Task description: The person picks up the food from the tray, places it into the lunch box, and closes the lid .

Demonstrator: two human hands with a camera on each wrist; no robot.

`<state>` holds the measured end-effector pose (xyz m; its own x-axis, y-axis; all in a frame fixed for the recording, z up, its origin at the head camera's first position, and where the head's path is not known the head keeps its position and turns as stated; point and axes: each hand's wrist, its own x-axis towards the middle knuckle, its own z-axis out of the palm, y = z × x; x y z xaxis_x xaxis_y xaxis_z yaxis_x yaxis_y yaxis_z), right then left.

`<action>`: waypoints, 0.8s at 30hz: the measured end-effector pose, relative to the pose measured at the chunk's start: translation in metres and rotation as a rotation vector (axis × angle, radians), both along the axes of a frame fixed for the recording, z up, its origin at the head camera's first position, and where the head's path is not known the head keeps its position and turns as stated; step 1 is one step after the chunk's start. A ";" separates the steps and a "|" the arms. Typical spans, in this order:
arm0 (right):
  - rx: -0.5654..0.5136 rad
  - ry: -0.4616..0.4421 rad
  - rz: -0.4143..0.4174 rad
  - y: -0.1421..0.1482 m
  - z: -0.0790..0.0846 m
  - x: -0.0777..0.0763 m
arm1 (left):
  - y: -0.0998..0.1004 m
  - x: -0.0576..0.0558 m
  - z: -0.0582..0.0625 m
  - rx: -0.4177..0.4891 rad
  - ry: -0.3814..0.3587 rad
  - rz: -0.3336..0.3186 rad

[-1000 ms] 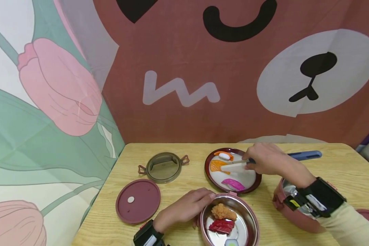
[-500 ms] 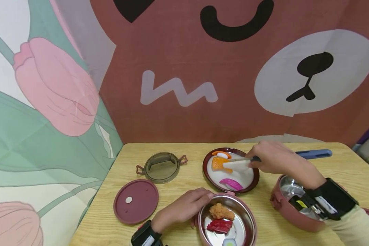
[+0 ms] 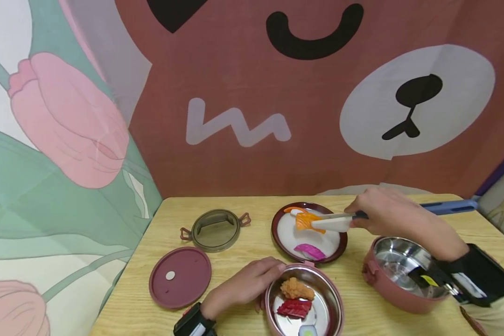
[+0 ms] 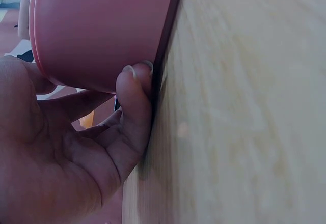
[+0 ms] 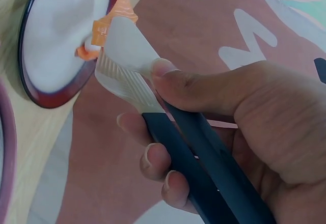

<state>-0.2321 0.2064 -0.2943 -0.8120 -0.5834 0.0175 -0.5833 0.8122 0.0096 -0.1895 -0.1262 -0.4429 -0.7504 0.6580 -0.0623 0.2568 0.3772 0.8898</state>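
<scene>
My right hand (image 3: 380, 212) grips blue-handled tongs (image 5: 193, 147) with pale, ribbed tips. Between those tips is an orange salmon-like piece (image 3: 305, 220), seen over the dark-rimmed white plate (image 3: 283, 238). A shrimp-like piece (image 5: 87, 52) and a purple piece (image 3: 310, 252) lie on that plate. With thumb up at the rim and fingers curled against the lower wall, my left hand (image 3: 252, 282) holds the pink steel-lined bowl (image 4: 102, 30). Inside the bowl are a fried-chicken-like piece (image 3: 296, 288), a red piece (image 3: 294, 308) and a pale piece with a green centre.
To the right, under my right forearm, stands a second pink steel-lined pot (image 3: 396, 289). A maroon lid (image 3: 180, 277) and a glass lid (image 3: 217, 230) with two side handles lie at the left. A printed cloth (image 3: 235, 168) hangs behind the table.
The tongs have closed on the orange piece and raised it from its spot on the plate. My right hand has shifted right relative to the plate; my left hand stays at the bowl.
</scene>
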 end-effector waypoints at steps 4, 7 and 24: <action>-0.002 0.005 -0.006 0.009 0.006 0.004 | -0.001 0.000 0.001 0.005 -0.017 0.000; -0.006 0.012 -0.034 0.017 0.010 0.009 | 0.000 -0.001 0.001 0.011 -0.023 -0.003; 0.065 0.002 -0.166 0.053 0.021 0.031 | -0.002 -0.001 -0.002 0.008 -0.030 0.000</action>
<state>-0.2008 0.2590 -0.2734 -0.8973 -0.4412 -0.0146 -0.4411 0.8950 0.0665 -0.1908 -0.1281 -0.4453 -0.7483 0.6585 -0.0794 0.2300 0.3699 0.9002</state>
